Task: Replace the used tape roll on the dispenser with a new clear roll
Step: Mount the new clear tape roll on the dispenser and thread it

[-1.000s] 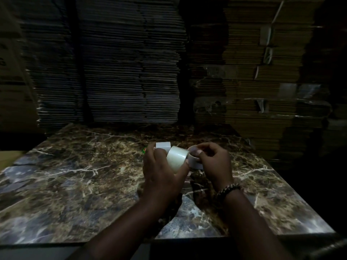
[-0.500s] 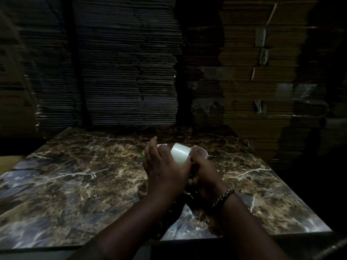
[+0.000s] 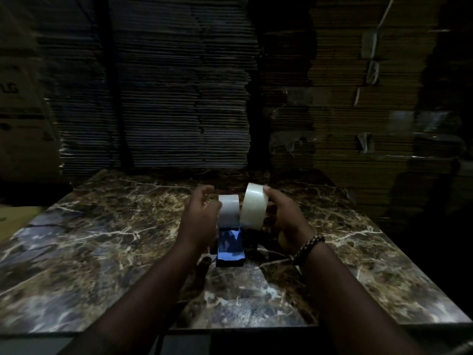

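The head view looks down over both forearms onto a dark marble-patterned worktop (image 3: 107,242) in dim light. Near its middle stands a tape dispenser (image 3: 229,248), a dark body with a shiny bluish face turned towards the camera. A white roll (image 3: 228,210) sits upright at the top of the dispenser. The left hand (image 3: 202,217) is against the left side of this roll with its fingers curled round it; the hand is blurred, so the exact grip is hard to read. The right hand (image 3: 284,219) grips a larger clear roll (image 3: 254,206), held upright and slightly tilted. Its fingertips lie over the top edge and its palm is against the right face. The clear roll is just beside the white roll on its right, above the worktop. A beaded bracelet (image 3: 308,248) circles the right wrist. Tall stacks of flattened cardboard (image 3: 179,98) rise behind the worktop.
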A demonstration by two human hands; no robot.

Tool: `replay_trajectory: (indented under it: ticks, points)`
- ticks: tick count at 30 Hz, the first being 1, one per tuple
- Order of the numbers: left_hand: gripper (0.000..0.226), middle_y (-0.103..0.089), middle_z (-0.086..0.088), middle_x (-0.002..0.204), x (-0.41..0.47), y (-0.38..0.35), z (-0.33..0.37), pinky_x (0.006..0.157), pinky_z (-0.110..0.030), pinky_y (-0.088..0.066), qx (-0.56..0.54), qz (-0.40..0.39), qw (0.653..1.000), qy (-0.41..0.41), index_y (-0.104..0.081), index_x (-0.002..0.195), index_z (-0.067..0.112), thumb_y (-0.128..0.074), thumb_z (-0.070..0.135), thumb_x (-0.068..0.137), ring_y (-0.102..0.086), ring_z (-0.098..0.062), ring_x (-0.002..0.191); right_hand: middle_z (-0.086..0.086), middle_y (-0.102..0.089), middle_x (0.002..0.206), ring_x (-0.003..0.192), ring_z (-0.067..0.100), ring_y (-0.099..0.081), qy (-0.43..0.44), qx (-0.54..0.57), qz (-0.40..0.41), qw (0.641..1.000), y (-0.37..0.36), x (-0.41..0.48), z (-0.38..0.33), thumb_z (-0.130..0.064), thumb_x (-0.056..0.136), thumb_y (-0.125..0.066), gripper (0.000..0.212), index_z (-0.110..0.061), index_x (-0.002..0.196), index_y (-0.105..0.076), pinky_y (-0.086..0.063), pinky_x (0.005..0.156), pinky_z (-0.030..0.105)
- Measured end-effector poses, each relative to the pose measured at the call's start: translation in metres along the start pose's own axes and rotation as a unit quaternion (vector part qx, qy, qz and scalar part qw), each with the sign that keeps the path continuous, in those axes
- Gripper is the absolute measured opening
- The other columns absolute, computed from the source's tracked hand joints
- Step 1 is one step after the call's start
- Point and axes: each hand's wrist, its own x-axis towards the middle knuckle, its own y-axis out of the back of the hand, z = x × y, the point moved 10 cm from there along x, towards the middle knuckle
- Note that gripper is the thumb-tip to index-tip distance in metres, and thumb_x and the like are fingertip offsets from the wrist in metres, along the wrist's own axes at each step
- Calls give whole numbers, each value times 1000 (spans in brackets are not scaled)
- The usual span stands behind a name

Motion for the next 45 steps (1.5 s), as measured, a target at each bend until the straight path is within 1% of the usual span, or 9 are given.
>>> replay_trajectory:
  ticks: [4,8,12,17,28,32,38,42,45]
  points:
    - [48,-62,1,141,6,-6,-25,98,-45,-50,-71,-71,993,64,-60,128,39,-53,33,81,-60,-22,124,12,-68,103,82,26,-65,-4,-32,3,999,-7,6,-3,-41,98,-61,28,-15,105,-70,-57,61,33]
    - [48,-66,3,138,3,-13,-34,109,-57,-47,-95,-113,985,87,-65,128,43,-54,31,83,-61,-26,127,14,-66,106,82,28,-64,-13,-52,4,999,-7,10,1,-42,96,-62,34,-13,112,-70,-57,49,29]
    - [35,-64,-1,135,1,-17,-31,102,-50,-52,-115,-121,982,90,-66,122,48,-57,36,90,-62,-27,124,15,-66,101,81,28,-65,-17,-51,1,999,-6,11,5,-42,97,-61,31,-14,108,-69,-57,49,30]
    - [36,-60,0,134,2,-20,-31,89,-38,-54,-102,-129,984,70,-56,136,39,-52,18,107,-61,-20,119,12,-68,92,77,27,-66,-10,-42,1,999,-3,12,6,-40,98,-61,24,-18,99,-70,-56,49,30]
    - [35,-62,10,125,0,-19,-30,88,-37,-54,-100,-126,985,65,-59,126,46,-52,17,107,-62,-17,115,18,-72,108,92,34,-68,27,-44,15,999,7,16,8,-42,93,-63,37,-13,115,-70,-57,77,48]
    - [39,-63,6,125,-2,-20,-28,88,-36,-52,-111,-132,983,62,-56,132,38,-50,10,106,-61,-15,111,15,-68,107,96,33,-65,18,-38,15,999,4,9,12,-38,95,-63,21,-19,104,-66,-56,88,55]
    - [51,-65,-6,128,-4,-19,-30,84,-44,-54,-129,-127,981,70,-63,131,31,-56,26,81,-63,-30,114,12,-64,107,94,30,-63,65,-48,27,996,3,-1,5,-36,99,-58,16,-21,97,-64,-56,82,50]
    - [46,-66,-6,126,-5,-21,-32,85,-45,-55,-128,-129,981,68,-65,124,36,-56,27,80,-63,-33,117,15,-66,105,89,30,-64,103,-47,38,993,3,-1,-1,-38,98,-57,37,-7,115,-68,-56,62,36]
    - [39,-67,-6,124,-6,-23,-33,90,-48,-55,-127,-132,981,69,-68,114,42,-56,27,80,-62,-35,119,12,-68,96,87,30,-64,118,-62,42,990,2,-2,-4,-39,98,-58,32,-10,99,-72,-53,73,42]
